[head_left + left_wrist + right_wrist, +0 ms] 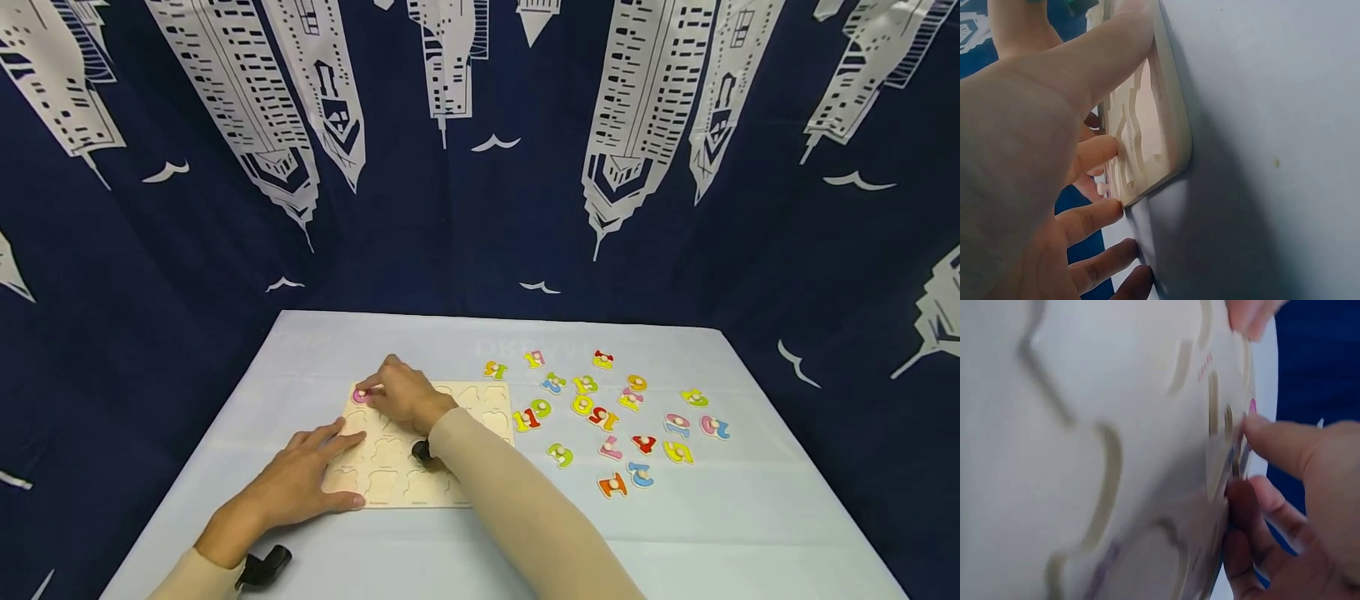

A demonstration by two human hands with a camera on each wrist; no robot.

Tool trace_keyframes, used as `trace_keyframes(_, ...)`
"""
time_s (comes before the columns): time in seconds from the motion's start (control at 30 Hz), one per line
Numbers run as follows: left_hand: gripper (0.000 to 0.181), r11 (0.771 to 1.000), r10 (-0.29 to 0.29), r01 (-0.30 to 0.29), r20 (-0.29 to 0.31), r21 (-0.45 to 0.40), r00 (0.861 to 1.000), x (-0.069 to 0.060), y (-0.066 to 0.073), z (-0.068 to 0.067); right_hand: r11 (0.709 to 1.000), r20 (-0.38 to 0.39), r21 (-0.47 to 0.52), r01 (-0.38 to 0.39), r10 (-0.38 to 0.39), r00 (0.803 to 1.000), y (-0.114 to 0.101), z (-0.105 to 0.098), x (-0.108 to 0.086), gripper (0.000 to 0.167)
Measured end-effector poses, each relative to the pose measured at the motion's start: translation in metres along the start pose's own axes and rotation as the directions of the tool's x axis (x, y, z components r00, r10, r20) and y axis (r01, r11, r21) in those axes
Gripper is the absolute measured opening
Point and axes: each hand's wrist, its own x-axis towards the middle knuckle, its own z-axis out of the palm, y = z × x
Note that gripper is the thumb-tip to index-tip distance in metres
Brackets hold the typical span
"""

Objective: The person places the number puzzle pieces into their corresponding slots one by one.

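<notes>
A pale wooden puzzle board (390, 450) with shaped recesses lies on the table. My right hand (405, 392) reaches across it to the far left corner, where thumb and forefinger pinch a pink puzzle piece (361, 397). Only a pink sliver of that piece (1252, 406) shows beside the thumb in the right wrist view, and its shape is mostly hidden. My left hand (300, 475) rests at the board's left side with fingers spread. In the left wrist view its thumb lies along the near edge of the board (1175, 137), and other fingertips touch the side.
Several colourful number pieces with knobs lie scattered to the right of the board, among them a red 4 (643, 444), a pink 7 (611, 447) and a blue 2 (641, 474). A white cloth covers the table (720, 517). Behind it hangs a dark blue curtain (450, 225) printed with buildings.
</notes>
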Motion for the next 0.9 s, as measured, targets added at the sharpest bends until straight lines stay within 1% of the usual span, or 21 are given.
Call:
trace_keyframes(0.1, 0.101, 1.000, -0.005, 0.005, -0.001, 0.011, 1.000, 0.001, -0.001, 0.001, 0.996, 0.040, 0.076, 0.044, -0.047, 0.998, 0.010, -0.006, -0.006, 0.047)
trace_keyframes(0.2, 0.101, 1.000, -0.011, 0.011, 0.004, 0.008, 1.000, 0.002, 0.000, 0.001, 0.987, 0.050, 0.134, 0.090, -0.098, 0.994, 0.021, -0.016, -0.018, 0.051)
trace_keyframes(0.27, 0.102, 1.000, -0.011, 0.011, 0.007, 0.006, 1.000, 0.002, 0.000, 0.001, 0.984, 0.044, 0.141, 0.113, -0.120, 0.992, 0.030, -0.024, -0.027, 0.049)
trace_keyframes(0.43, 0.102, 1.000, -0.024, 0.024, 0.013, 0.011, 1.000, 0.002, 0.002, 0.000, 0.985, 0.013, 0.109, 0.136, -0.138, 0.990, 0.051, -0.051, -0.057, 0.040)
trace_keyframes(0.57, 0.102, 0.999, -0.042, 0.042, 0.020, 0.017, 0.999, 0.001, 0.002, -0.001, 0.983, -0.012, 0.073, 0.169, -0.169, 0.986, 0.069, -0.070, -0.087, 0.036)
trace_keyframes(0.67, 0.103, 0.999, -0.045, 0.044, 0.022, 0.013, 0.999, 0.001, 0.002, -0.001, 0.983, -0.037, 0.042, 0.176, -0.175, 0.984, 0.086, -0.082, -0.113, 0.033)
trace_keyframes(0.77, 0.102, 0.999, -0.042, 0.042, 0.020, 0.005, 0.999, 0.001, 0.003, 0.000, 0.987, -0.062, 0.026, 0.161, -0.159, 0.985, 0.103, -0.094, -0.141, 0.031)
trace_keyframes(0.9, 0.102, 0.999, -0.038, 0.038, 0.012, 0.005, 0.999, 0.002, 0.002, 0.001, 0.990, -0.101, 0.019, 0.138, -0.135, 0.986, 0.128, -0.105, -0.179, 0.028)
